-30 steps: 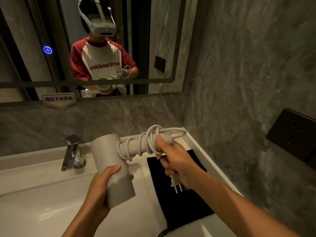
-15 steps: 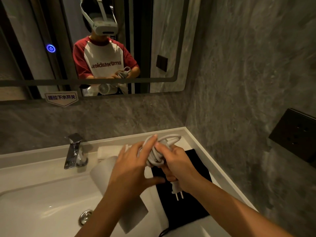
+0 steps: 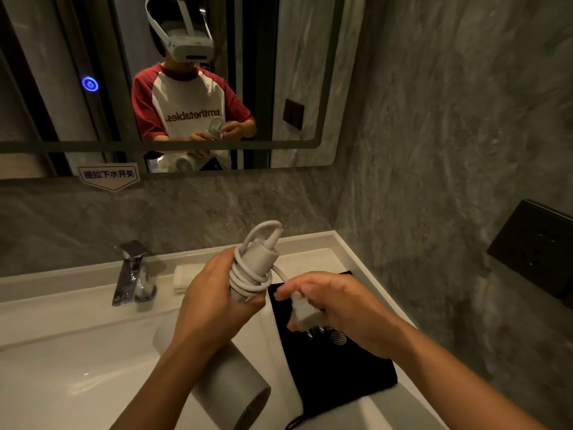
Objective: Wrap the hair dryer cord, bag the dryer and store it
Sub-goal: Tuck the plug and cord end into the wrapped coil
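Note:
The white hair dryer (image 3: 229, 386) hangs barrel-down over the sink, its handle pointing up. My left hand (image 3: 214, 299) grips the handle, where the white cord (image 3: 248, 274) is coiled in several loops. My right hand (image 3: 338, 308) holds the plug (image 3: 305, 315) at the cord's free end, just right of the handle, prongs pointing down. Under my right hand a black drawstring bag (image 3: 335, 370) lies flat on the counter.
A chrome faucet (image 3: 133, 274) stands at the back of the white sink (image 3: 62, 367). A folded white cloth (image 3: 183, 276) lies beside it. A black wall socket (image 3: 536, 246) is on the right wall. A mirror (image 3: 310, 72) hangs above and reflects a person.
My left hand left the barrel and took the coiled handle. The dryer swung so its barrel hangs down. My right hand slid off the coil and now holds the plug.

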